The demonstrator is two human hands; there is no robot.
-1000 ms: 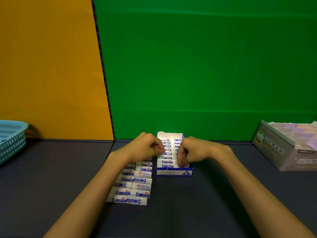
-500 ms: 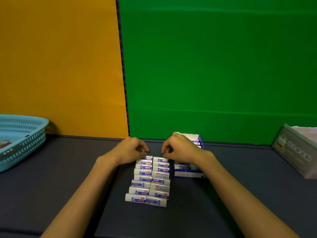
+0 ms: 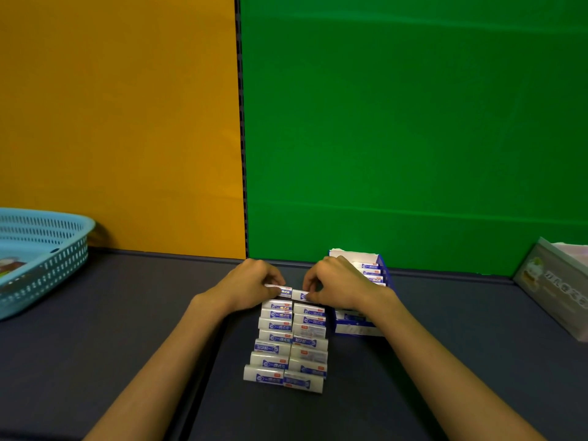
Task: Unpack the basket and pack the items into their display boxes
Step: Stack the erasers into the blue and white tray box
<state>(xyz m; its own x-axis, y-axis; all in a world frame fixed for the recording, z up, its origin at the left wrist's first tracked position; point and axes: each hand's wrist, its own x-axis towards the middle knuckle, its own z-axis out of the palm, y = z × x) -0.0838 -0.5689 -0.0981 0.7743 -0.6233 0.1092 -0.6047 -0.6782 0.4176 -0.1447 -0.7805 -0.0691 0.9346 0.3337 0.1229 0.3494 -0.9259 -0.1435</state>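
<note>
From the head view, the left hand [image 3: 254, 283] and the right hand [image 3: 337, 281] meet at the far end of a double row of small white-and-blue boxes [image 3: 286, 342] laid out on the dark bench [image 3: 95, 329]. The left hand's grip is narrow, its curled fingers pinching the far box of the left row [image 3: 284, 291]. The right hand's grip is likewise narrow, its fingertips pinching the far box of the right row [image 3: 300, 295]. The two held boxes sit end to end, almost touching, between the two grips. The remainder of the double row runs from just below the grips toward the person, in two columns side by side.

Just beside the right hand, on its outer side and partly behind the wrist, stands a blue-and-white display box [image 3: 359, 326] with matching small boxes stacked inside it. Well apart from the left grip, at the bench's far left, is a light blue basket [image 3: 47, 249] with some items inside, too blurred to name. Well to the right of the right grip, at the frame edge, a grey display box [image 3: 553, 281] stands with pale contents.
</note>
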